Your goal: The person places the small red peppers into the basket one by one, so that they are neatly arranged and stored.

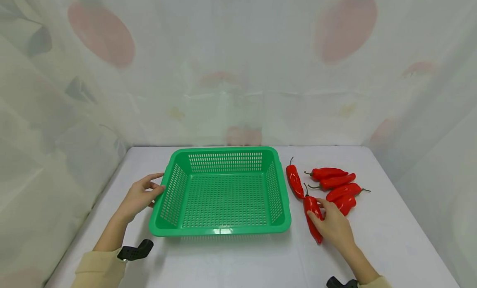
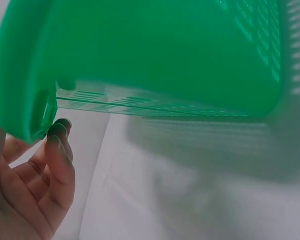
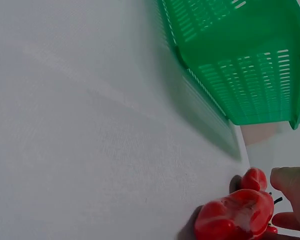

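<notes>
A green plastic basket (image 1: 220, 230) with slotted walls stands on the white table. At its left rim, my left hand (image 1: 138, 197) holds the edge; in the left wrist view its curled fingers (image 2: 60, 165) reach under the rim. My right hand (image 1: 334, 225) grips a red chili pepper (image 1: 310, 206) just right of the basket, the thumb lying across it and a finger at its right side. That pepper (image 3: 232, 215) appears close up in the right wrist view, where part of the hand (image 3: 294, 192) is cut off by the frame edge.
Another red pepper (image 1: 295, 181) lies along the basket's right side. Farther right, several more red peppers (image 1: 337, 181) lie in a loose cluster. A patterned white curtain (image 1: 238, 72) rises behind the table (image 1: 231, 263) and hangs along both sides.
</notes>
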### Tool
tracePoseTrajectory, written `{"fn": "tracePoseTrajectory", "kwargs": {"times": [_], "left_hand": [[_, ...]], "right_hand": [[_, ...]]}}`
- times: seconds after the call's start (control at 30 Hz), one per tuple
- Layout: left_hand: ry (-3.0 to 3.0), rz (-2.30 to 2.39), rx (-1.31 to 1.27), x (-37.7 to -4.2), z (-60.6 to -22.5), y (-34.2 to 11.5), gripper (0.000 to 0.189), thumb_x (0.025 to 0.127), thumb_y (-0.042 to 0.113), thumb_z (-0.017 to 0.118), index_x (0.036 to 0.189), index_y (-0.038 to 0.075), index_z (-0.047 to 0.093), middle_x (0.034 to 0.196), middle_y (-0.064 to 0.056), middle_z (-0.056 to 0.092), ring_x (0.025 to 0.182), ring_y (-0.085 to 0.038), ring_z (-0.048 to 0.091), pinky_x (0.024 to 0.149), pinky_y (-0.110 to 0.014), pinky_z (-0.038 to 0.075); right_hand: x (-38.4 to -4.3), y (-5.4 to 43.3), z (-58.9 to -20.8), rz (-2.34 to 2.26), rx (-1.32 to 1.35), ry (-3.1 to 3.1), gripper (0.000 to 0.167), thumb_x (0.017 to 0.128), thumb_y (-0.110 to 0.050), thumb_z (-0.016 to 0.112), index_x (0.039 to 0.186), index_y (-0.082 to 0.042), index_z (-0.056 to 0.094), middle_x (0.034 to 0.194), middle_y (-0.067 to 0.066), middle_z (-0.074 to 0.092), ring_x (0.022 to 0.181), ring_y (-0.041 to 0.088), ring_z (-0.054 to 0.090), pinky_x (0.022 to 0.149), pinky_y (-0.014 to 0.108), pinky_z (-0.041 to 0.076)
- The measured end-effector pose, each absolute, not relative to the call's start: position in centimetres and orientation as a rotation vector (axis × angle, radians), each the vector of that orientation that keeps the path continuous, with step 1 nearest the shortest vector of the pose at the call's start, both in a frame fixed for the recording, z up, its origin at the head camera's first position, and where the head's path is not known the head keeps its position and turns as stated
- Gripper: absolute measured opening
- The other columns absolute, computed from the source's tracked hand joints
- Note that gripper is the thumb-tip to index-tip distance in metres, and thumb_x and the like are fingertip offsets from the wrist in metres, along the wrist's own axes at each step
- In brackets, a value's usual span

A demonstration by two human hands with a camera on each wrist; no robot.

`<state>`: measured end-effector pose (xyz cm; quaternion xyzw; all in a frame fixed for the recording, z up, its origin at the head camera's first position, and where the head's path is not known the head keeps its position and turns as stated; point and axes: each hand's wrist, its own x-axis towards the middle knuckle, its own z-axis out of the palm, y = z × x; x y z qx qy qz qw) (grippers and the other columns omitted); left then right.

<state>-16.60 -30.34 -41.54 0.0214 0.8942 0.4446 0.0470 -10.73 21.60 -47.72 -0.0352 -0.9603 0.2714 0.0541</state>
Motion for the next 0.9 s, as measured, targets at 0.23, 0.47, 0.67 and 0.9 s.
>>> {"fn": "tracePoseTrajectory", "kwargs": {"times": [0.23, 0.47, 0.67, 0.9], "left_hand": [[2.712, 1.366, 0.077, -16.7, -41.7, -30.3, 0.06, 0.092, 0.03, 0.057, 0.141, 0.006, 0.033, 0.092, -0.018, 0.057, 0.067, -0.018, 0.063, 0.055, -0.032, 0.055], [2.696, 1.385, 0.069, -16.7, -41.9, -30.4, 0.06, 0.091, 0.029, 0.058, 0.14, 0.006, 0.033, 0.093, -0.019, 0.057, 0.067, -0.019, 0.064, 0.055, -0.033, 0.055], [2.683, 1.395, 0.068, -16.7, -42.0, -30.5, 0.061, 0.091, 0.027, 0.059, 0.141, 0.005, 0.032, 0.092, -0.019, 0.057, 0.066, -0.019, 0.064, 0.054, -0.033, 0.055], [2.653, 1.417, 0.065, -16.7, -41.8, -30.3, 0.062, 0.091, 0.025, 0.058, 0.142, 0.006, 0.03, 0.092, -0.019, 0.057, 0.066, -0.019, 0.064, 0.055, -0.033, 0.055]], "right_hand": [[-10.9, 21.3, -48.2, 0.78, -0.086, -2.912, 0.062, 0.073, -0.025, 0.076, 0.124, 0.0, 0.051, 0.105, 0.02, 0.058, 0.088, 0.031, 0.058, 0.063, 0.044, 0.056], [-11.2, 21.1, -48.6, 0.765, -0.113, -2.922, 0.068, 0.073, -0.026, 0.076, 0.128, 0.0, 0.047, 0.109, 0.023, 0.057, 0.092, 0.034, 0.058, 0.065, 0.047, 0.055], [-11.2, 20.7, -48.7, 0.741, -0.106, -2.939, 0.071, 0.072, -0.025, 0.077, 0.13, 0.0, 0.046, 0.11, 0.024, 0.055, 0.091, 0.034, 0.057, 0.065, 0.049, 0.055], [-11.4, 20.9, -49.0, 0.702, -0.077, -2.939, 0.072, 0.072, -0.023, 0.077, 0.131, 0.001, 0.045, 0.111, 0.026, 0.056, 0.093, 0.037, 0.057, 0.066, 0.052, 0.054]]}}
